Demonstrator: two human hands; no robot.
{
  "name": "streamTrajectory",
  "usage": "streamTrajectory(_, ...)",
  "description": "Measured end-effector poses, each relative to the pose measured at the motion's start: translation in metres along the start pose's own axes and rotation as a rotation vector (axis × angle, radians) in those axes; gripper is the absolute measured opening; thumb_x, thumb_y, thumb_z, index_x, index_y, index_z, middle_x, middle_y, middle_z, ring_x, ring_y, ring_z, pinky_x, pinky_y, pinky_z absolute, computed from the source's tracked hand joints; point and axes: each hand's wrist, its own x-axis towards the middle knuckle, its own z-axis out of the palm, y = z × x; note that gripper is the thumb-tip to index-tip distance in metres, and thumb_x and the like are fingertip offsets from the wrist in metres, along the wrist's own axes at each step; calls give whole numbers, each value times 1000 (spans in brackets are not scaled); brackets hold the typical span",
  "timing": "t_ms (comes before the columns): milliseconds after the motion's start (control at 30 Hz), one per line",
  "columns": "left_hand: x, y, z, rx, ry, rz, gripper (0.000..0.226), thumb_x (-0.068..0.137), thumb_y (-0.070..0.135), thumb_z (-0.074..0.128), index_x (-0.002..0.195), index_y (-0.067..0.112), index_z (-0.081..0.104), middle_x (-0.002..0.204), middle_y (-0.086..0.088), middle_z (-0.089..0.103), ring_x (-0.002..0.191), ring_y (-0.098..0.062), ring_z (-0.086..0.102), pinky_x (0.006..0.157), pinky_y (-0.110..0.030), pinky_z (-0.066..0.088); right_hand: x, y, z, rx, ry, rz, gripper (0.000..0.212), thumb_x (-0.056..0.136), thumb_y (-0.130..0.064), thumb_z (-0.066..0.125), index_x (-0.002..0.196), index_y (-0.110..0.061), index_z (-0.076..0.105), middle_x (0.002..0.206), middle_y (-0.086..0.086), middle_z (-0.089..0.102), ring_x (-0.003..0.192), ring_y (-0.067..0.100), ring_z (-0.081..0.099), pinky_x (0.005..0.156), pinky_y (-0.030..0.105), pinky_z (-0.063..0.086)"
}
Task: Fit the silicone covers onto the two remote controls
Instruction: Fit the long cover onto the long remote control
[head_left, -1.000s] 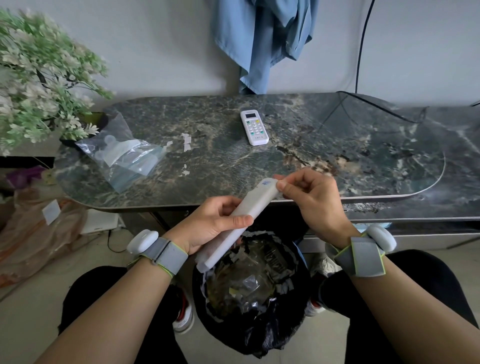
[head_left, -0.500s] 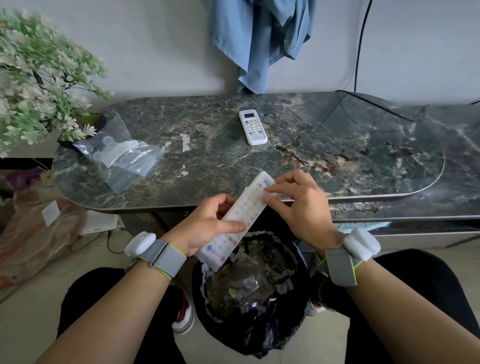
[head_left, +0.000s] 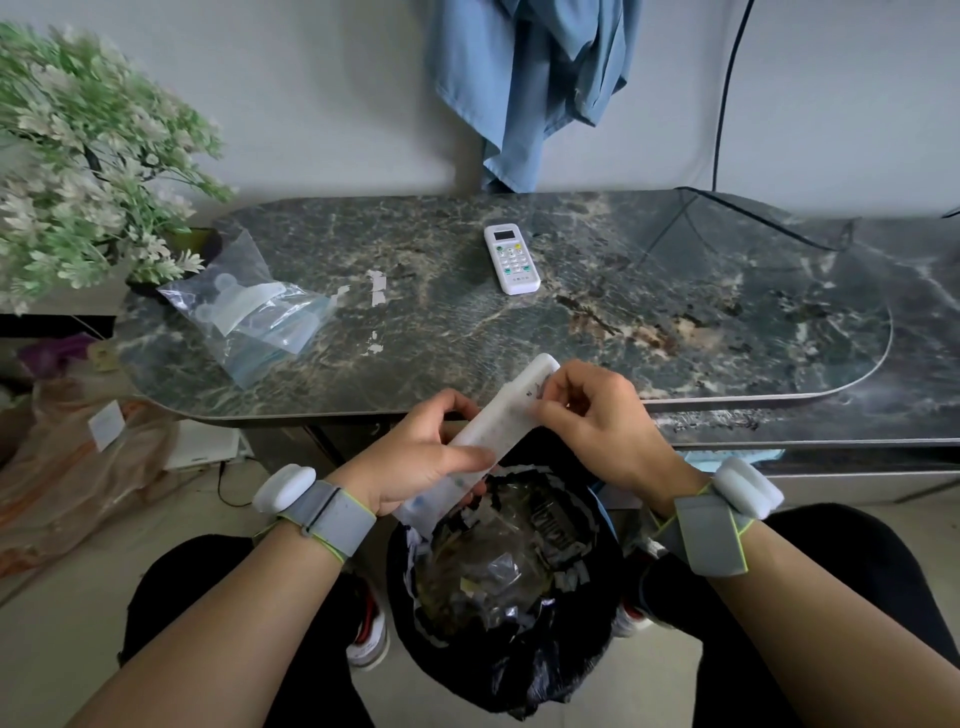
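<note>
The left hand curls round the lower half of a long white remote control. The right hand pinches its translucent silicone cover near the top. Beyond, a small white remote control lies on the dark marbled table.

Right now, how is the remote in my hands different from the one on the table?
The held remote is longer and slimmer; the table remote is short with a small screen. The held remote is tilted, gripped by left hand and right hand; the table remote lies flat, untouched. Both are white.
</note>
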Motion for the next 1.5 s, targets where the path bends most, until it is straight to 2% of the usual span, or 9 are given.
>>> streamTrajectory(133, 4, -4, 2, 29, 34, 31, 36, 80, 1, 72, 100, 11, 44, 90, -23, 66, 70, -39, 65, 66, -53, 55, 2, -5, 1, -206, 5, 56, 34, 77, -50, 69, 65, -20, 57, 58, -5, 55, 53, 10, 49, 52, 31, 39)
streamTrajectory(333, 6, -4, 5, 57, 26, 31, 37, 79, 1, 72, 102, 9, 44, 87, -19, 68, 72, -39, 65, 65, -48, 56, 3, -2, -6, -242, -163, 76, 54, 80, -49, 68, 53, -12, 39, 52, -2, 34, 48, 14, 32, 52, 35, 29)
streamTrajectory(400, 8, -4, 5, 57, 27, 29, 37, 80, 0, 72, 104, 7, 45, 89, -20, 66, 73, -40, 64, 63, -46, 56, 1, 3, -9, -110, -152, 70, 41, 80, -40, 73, 53, -17, 52, 54, -5, 45, 50, 14, 42, 54, 35, 36)
streamTrajectory(500, 11, -5, 5, 81, 10, 39, 34, 80, -1, 71, 103, 6, 46, 89, -20, 62, 70, -35, 62, 60, -40, 55, -6, 2, -9, 53, -3, 81, 10, 75, -29, 80, 73, -22, 74, 80, -7, 59, 66, 3, 53, 63, 22, 43)
streamTrajectory(600, 12, -6, 7, 98, -23, 40, 32, 80, -3, 69, 102, 8, 49, 88, -17, 61, 69, -31, 60, 60, -37, 54, -9, 3, -7, 107, 96, 91, 16, 72, -25, 83, 80, -14, 74, 96, -6, 53, 85, 4, 55, 73, 12, 41)
streamTrajectory(767, 10, -6, 7, 97, -36, 24, 37, 80, -5, 68, 111, 2, 48, 87, -15, 58, 65, -26, 60, 57, -31, 54, -10, -2, -7, 162, 109, 69, 12, 76, -28, 80, 74, -19, 73, 119, -12, 54, 93, 9, 58, 82, 30, 45)
streamTrajectory(1100, 4, -9, -2, 134, -89, 10, 43, 74, 1, 75, 108, 4, 50, 89, -12, 63, 66, -29, 63, 58, -32, 53, -1, 3, -19, 236, 167, 44, 16, 85, -22, 72, 73, -12, 71, 86, -2, 76, 82, 9, 71, 68, 27, 54)
streamTrajectory(1300, 1, -9, -1, 20, -167, -37, 42, 79, -5, 70, 114, -1, 49, 84, -14, 64, 58, -26, 61, 54, -32, 55, 1, 0, -24, 263, 221, 52, 18, 85, -26, 71, 73, -13, 71, 60, -1, 65, 54, 8, 53, 52, 24, 44)
streamTrajectory(1500, 0, -7, 2, -38, -169, -43, 40, 70, 27, 77, 100, 9, 59, 81, -17, 57, 63, -22, 55, 52, -30, 48, 6, 8, -20, 382, 206, 98, 13, 86, -19, 70, 73, -16, 71, 66, -13, 70, 61, 5, 59, 58, 18, 47)
